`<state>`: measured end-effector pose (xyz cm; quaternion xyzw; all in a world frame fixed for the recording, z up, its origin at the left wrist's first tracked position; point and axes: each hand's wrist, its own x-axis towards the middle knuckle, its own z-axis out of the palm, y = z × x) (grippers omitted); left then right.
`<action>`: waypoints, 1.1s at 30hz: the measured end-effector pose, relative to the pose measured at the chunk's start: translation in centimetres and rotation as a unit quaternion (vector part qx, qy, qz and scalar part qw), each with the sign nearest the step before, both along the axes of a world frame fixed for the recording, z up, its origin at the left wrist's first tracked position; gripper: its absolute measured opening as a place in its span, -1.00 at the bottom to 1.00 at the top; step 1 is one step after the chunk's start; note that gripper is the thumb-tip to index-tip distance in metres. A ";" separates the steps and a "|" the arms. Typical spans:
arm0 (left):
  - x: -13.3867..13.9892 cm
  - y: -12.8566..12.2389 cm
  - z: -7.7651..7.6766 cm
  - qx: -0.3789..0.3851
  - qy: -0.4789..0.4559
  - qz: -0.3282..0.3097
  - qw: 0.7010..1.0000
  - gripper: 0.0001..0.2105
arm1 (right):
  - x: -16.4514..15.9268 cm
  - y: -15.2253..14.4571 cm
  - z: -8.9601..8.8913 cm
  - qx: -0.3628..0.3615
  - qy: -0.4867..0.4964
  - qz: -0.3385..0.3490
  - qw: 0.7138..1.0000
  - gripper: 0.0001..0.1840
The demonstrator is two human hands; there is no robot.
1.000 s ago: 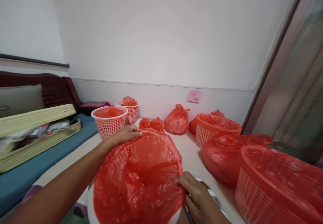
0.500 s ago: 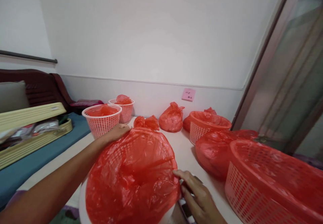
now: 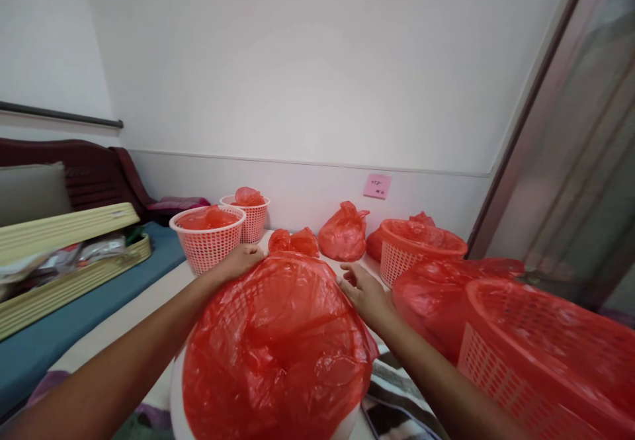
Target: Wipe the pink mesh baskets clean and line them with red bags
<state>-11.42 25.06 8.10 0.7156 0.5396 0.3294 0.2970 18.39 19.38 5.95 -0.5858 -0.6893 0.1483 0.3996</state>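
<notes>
A red plastic bag (image 3: 278,347) lines and covers a pale basket (image 3: 179,387) in front of me, its film draped over the rim and sagging inside. My left hand (image 3: 243,259) is closed on the bag at the far left rim, its fingertips partly hidden. On the far right rim, my right hand (image 3: 364,291) has its thumb and bent fingers at the bag's edge, closed on the film. Just beyond my left hand stands a white lattice basket (image 3: 211,248) with red film inside.
Behind are a second white basket (image 3: 255,221), a small red bundle (image 3: 292,241) and a tied red bag (image 3: 343,231). Red-lined baskets (image 3: 397,261) and a large basket (image 3: 516,367) line the right. A yellow case (image 3: 99,268) lies open at left. Striped cloth (image 3: 401,394) is near my right forearm.
My right hand has moved from the basket's right side up and away to the far right rim. My left hand stays at the far left rim. The view has shifted slightly.
</notes>
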 end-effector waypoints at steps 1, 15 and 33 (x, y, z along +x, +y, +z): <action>0.0 0.0 -0.1 0.003 0.000 0.002 1.000 -0.66 | -0.4 0.6 0.0 -0.007 -0.003 -0.001 1.000 -0.62; -0.4 0.2 -1.0 0.103 -0.040 0.067 0.992 -0.69 | -2.4 2.3 -1.6 0.018 -0.031 -0.024 0.999 -0.80; -0.1 -1.3 0.0 0.048 -0.046 -0.092 0.994 -0.69 | -2.2 2.3 -2.0 0.023 -0.059 -0.015 0.998 -0.79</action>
